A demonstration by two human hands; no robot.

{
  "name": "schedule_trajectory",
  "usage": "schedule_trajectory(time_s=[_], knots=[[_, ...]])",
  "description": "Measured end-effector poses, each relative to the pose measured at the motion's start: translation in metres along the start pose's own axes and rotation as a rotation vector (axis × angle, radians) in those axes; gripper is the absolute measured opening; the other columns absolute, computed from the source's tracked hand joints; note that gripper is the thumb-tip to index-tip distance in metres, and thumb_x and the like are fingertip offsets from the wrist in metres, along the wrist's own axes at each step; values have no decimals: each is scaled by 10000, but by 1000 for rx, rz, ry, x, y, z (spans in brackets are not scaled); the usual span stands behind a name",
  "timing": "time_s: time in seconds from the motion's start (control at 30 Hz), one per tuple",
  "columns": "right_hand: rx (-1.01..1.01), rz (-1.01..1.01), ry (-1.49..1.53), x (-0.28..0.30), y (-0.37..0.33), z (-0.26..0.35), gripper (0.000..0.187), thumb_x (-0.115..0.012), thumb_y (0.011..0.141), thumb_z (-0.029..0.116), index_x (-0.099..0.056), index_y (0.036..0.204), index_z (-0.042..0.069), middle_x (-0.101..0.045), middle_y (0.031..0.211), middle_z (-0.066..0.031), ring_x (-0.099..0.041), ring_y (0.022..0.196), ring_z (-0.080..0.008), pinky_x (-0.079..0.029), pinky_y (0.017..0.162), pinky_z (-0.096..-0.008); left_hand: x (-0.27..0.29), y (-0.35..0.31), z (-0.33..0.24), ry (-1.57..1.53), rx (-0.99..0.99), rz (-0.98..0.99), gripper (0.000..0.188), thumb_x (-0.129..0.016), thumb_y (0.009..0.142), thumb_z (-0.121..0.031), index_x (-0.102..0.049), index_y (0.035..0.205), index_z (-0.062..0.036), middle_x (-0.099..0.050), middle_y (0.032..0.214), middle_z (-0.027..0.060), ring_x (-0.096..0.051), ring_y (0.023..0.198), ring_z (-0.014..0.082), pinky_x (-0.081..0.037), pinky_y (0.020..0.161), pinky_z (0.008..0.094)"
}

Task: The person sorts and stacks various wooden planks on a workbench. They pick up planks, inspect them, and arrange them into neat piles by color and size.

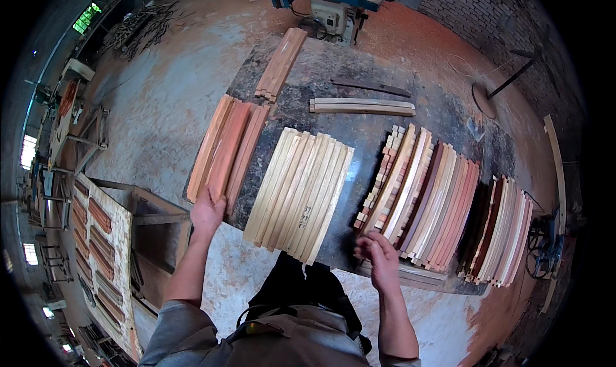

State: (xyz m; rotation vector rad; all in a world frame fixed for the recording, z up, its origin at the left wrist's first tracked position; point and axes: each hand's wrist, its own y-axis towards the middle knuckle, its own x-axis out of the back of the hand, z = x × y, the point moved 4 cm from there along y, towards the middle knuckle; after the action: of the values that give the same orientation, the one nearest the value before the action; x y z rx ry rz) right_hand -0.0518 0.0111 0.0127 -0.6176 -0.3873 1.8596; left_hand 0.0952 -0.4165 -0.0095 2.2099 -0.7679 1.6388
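My left hand (207,212) is closed around the near end of a reddish wooden strip (229,142), in a bundle at the table's left edge. My right hand (380,255) has its fingers curled together at the near end of a stack of pale and reddish wooden strips (401,174). Whether anything is pinched in those fingers is hidden. Between my hands lies a wide row of pale wooden strips (298,190), side by side, with dark marks on one of them.
More strips (500,229) stand stacked at the right of the dark table (378,136). Farther back lie a pale bundle (362,106), a dark strip (371,86) and a reddish bundle (281,62). A rack of strips (102,251) is at left; a blue-topped machine (327,11) stands beyond.
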Motion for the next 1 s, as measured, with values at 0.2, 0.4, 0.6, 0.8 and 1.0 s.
schedule_trajectory(time_s=[0.2, 0.4, 0.6, 0.8, 1.0], knots=[[27, -298, 121, 98, -29, -65, 257, -554, 1019, 268, -593, 1153, 52, -675, 952, -103, -663, 791, -201, -570, 723, -345, -21, 38, 35, 103, -189, -171, 496, -734, 775, -278, -589, 1130, 37, -591, 1051, 243, -564, 1018, 445, -468, 911, 509], [9, -485, 308, 145, -50, -87, 245, -579, 1004, 282, -584, 1083, 50, -672, 930, -94, -658, 772, -198, -575, 733, -358, -37, 48, 35, 361, -235, -252, 504, -652, 902, -384, -601, 1222, 3, -619, 1062, 244, -586, 999, 418, -482, 870, 481], [59, -546, 703, 164, -48, -90, 193, -566, 1005, 233, -562, 1066, 49, -669, 969, -125, -676, 804, -234, -599, 737, -383, -34, 53, 31, 489, -292, -236, 489, -641, 918, -315, -564, 1291, -8, -599, 1162, 223, -570, 1079, 413, -474, 903, 487], [189, -555, 881, 185, -44, -97, 163, -544, 1009, 211, -562, 1049, 54, -649, 980, -94, -673, 818, -225, -601, 741, -404, -33, 33, -24, 232, -486, -255, 464, -624, 937, -235, -538, 1324, 7, -584, 1214, 225, -576, 1095, 378, -480, 927, 428], [245, -646, 869, 217, -48, -87, 122, -557, 998, 180, -565, 1045, 69, -641, 963, -74, -668, 807, -211, -596, 740, -381, -58, -59, -161, -277, -587, 94, 396, -603, 934, -136, -551, 1286, 37, -576, 1222, 185, -600, 1041, 300, -486, 915, 363]])
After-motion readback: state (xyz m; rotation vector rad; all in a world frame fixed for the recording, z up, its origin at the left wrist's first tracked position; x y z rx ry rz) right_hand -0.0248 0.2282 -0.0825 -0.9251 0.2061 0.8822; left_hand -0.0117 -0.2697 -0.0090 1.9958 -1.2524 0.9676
